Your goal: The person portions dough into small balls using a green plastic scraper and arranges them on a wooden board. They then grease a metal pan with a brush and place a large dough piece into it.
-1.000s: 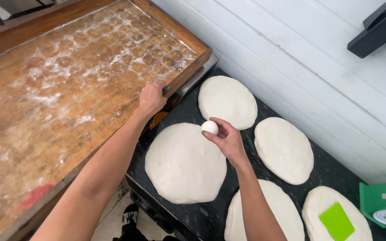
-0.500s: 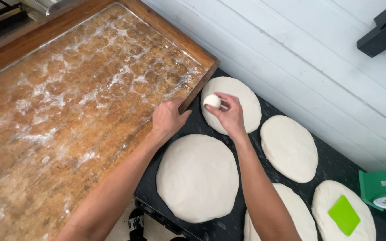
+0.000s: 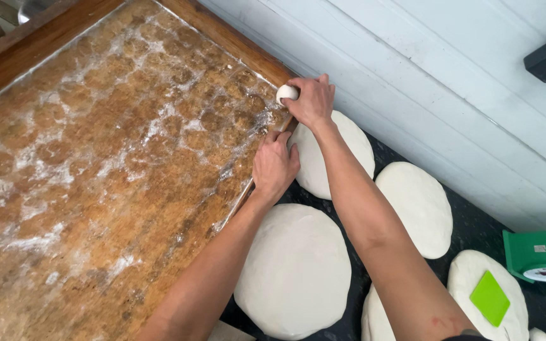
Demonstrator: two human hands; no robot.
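Grip: small dough ball pinched in right hand, now carried from flattened rounds to floured wooden tray corner. Left hand laid flat, fingers spread, on tray edge.

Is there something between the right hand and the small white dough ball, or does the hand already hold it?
Nothing visible stands between them. The right hand already holds the small dough ball in its fingers, at the far corner of the floured wooden board. The left hand rests on the board's edge, apart from the ball.
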